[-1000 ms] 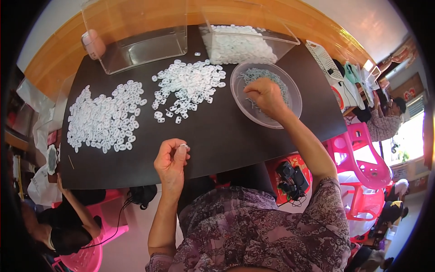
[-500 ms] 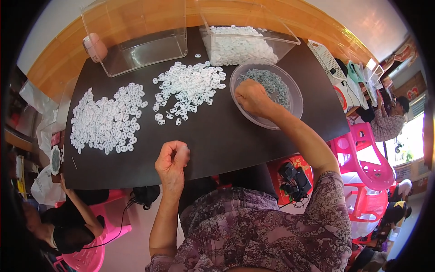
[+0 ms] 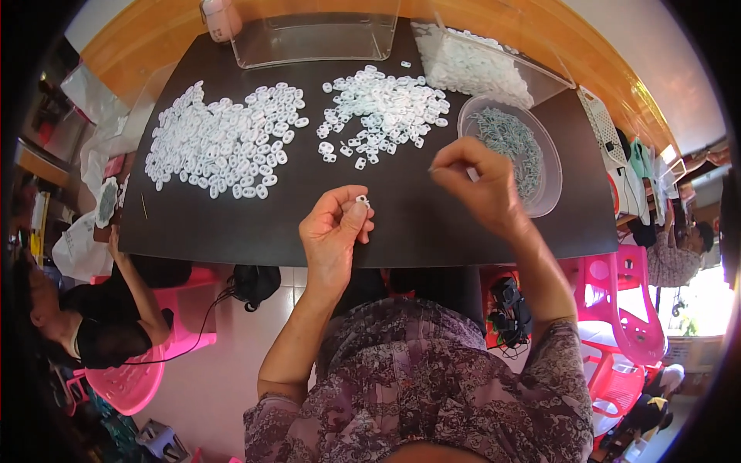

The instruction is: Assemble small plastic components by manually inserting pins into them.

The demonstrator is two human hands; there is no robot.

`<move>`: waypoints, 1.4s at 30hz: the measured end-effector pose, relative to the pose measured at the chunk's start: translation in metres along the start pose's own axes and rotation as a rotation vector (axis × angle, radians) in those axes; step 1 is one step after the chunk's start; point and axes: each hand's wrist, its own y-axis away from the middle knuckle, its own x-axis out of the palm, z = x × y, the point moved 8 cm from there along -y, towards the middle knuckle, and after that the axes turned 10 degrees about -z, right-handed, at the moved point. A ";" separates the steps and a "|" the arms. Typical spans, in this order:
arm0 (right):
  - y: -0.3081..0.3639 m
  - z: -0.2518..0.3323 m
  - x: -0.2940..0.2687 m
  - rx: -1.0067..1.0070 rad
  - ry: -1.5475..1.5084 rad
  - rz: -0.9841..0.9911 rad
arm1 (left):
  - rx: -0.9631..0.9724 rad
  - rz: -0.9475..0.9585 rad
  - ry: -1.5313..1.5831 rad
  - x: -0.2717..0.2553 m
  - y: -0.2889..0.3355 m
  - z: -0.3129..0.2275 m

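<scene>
My left hand (image 3: 333, 228) pinches a small white two-hole plastic piece (image 3: 362, 200) between thumb and fingertips, above the table's near side. To its right, my right hand (image 3: 488, 185) is closed with thumb and forefinger together; whatever is between them is too small to make out. Beside that hand stands a round clear plastic bowl (image 3: 549, 193) holding many small grey screws (image 3: 509, 147). A pile of white two-hole pieces (image 3: 386, 108) lies beyond my hands. Farther left spreads a wider pile of similar white pieces (image 3: 220, 143).
A clear bin (image 3: 309, 58) stands at the back of the dark table (image 3: 231, 231). Another clear bin heaped with white pieces (image 3: 475, 65) is at the back right. A pink container (image 3: 221, 19) sits back left. A person (image 3: 116, 324) sits at my left; pink chairs (image 3: 617, 309) stand right.
My right hand has come out of the screw bowl, moving toward my left hand. My left hand has turned, and the white piece now shows at its fingertips. The view has shifted.
</scene>
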 end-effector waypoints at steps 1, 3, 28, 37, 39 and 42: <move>0.004 0.005 0.009 0.001 0.005 0.001 | -0.012 0.001 0.007 0.003 0.001 0.000; 0.011 0.011 0.037 0.028 -0.166 0.083 | -0.008 0.004 0.015 0.002 0.003 -0.001; 0.020 0.021 0.078 -0.009 -0.097 0.227 | 0.133 0.007 -0.199 -0.006 0.014 -0.011; 0.023 0.014 0.085 0.139 -0.208 0.251 | 0.537 -0.056 -0.511 -0.003 0.023 -0.028; 0.024 0.013 0.087 0.137 -0.191 0.246 | 0.447 -0.058 -0.457 -0.007 0.022 -0.019; 0.026 0.008 0.091 0.154 -0.195 0.240 | 0.333 -0.072 -0.387 -0.011 0.020 -0.011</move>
